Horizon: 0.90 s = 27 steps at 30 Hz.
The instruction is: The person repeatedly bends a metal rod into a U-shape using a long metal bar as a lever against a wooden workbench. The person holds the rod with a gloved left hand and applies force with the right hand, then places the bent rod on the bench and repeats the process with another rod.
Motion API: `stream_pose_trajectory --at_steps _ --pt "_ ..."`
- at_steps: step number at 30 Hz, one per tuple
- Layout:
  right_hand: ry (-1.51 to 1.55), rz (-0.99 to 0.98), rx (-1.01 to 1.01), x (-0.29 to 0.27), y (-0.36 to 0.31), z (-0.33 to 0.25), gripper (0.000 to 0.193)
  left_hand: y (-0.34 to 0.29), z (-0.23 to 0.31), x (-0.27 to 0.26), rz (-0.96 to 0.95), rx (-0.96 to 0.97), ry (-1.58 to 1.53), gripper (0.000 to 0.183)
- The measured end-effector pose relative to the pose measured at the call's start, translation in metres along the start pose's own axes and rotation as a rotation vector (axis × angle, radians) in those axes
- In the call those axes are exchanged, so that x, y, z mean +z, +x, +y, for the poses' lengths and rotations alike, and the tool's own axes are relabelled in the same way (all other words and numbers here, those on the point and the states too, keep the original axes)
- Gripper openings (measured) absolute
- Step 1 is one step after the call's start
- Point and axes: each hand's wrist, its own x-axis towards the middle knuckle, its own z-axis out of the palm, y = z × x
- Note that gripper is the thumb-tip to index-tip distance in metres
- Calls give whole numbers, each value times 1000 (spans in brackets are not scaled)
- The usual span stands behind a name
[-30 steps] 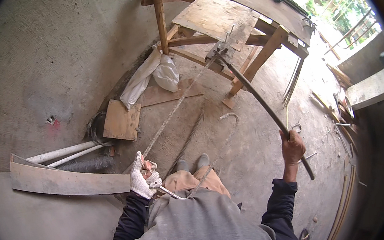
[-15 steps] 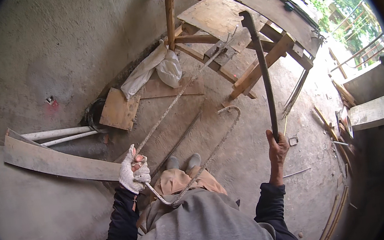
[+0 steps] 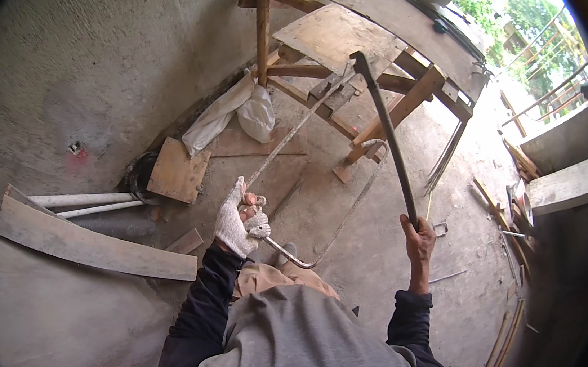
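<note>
My left hand (image 3: 240,222), in a white knitted glove with bare fingertips, is closed around a bent steel reinforcing bar (image 3: 281,145). One leg of the bar runs up and away toward the wooden bench (image 3: 334,27). Below the hand it turns through a bend and goes back out to a hooked end. My bare right hand (image 3: 419,242) grips the lower end of a long dark rebar bending wrench (image 3: 387,126). The wrench stands tilted left, its notched head near the far end of the bar in the picture. Whether they touch I cannot tell.
White sacks (image 3: 256,115) and a plywood piece (image 3: 178,169) lie by the wall. White pipes (image 3: 85,200) and a curved board (image 3: 90,243) are at left. Wooden trestle legs (image 3: 401,106) stand ahead. Timber strips (image 3: 507,337) lie on the floor at right.
My left hand has moved right and slightly up, carrying the bent bar with it. The wrench's head has swung left and down, and my right hand has shifted a little lower.
</note>
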Motion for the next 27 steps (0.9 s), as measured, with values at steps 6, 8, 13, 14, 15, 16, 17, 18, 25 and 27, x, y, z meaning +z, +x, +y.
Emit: stream_pose_trajectory --at_steps 6,8,13,14,15,16,17,18,25,27 --pt "-328 -46 -85 -27 19 -11 44 14 12 6 6 18 53 47" --pt "-439 -65 -126 -35 26 -15 43 13 14 5 -9 0 43 48" --pt "-593 -41 -263 -57 53 -23 40 8 21 2 12 3 61 48" --pt "-616 -16 -315 -62 58 -25 39 7 23 2 13 5 60 48" --pt "-627 -6 -326 -66 64 -27 38 8 26 1 -1 -30 40 48" --pt "-668 -7 -358 -69 69 -29 38 7 28 1 -43 -49 23 48" --pt "-688 5 -383 -73 74 -32 38 8 31 1 -68 -70 1 47" --pt "-697 8 -415 -76 77 -35 38 7 33 0 -81 -92 -37 47" --pt "-661 -86 -303 -65 17 -51 36 11 42 -10 -156 -140 -19 49" --pt "-608 -66 -316 -62 -12 -47 38 15 43 -13 -195 -146 -16 51"
